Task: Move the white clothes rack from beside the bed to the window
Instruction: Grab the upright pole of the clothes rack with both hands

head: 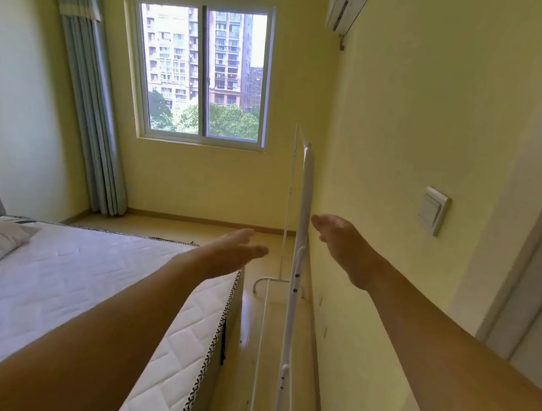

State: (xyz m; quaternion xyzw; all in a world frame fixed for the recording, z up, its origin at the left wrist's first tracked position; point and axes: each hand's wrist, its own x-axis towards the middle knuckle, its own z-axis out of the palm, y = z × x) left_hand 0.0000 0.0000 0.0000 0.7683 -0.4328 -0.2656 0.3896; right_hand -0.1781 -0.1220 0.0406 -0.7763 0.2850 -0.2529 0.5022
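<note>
while both arms reach forward, neither hand holds anything; the left hand (236,252) hovers open over the corner of the bed (94,287), fingers loosely spread, and the right hand (342,246) is open too, its fingertips just beside the top rail of the white clothes rack (304,209), though whether they touch it is hard to tell from this angle; the rack stands in the narrow lane between the bed and the wall (422,121), running lengthwise along it; its thin tubes look light and stiff but probably wobbly, so a grip on the top rail, one hand to each side of centre, seems best; the mattress edge crowds the left side; beyond the bed's foot the floor (193,227) opens out toward the window (200,70).
</note>
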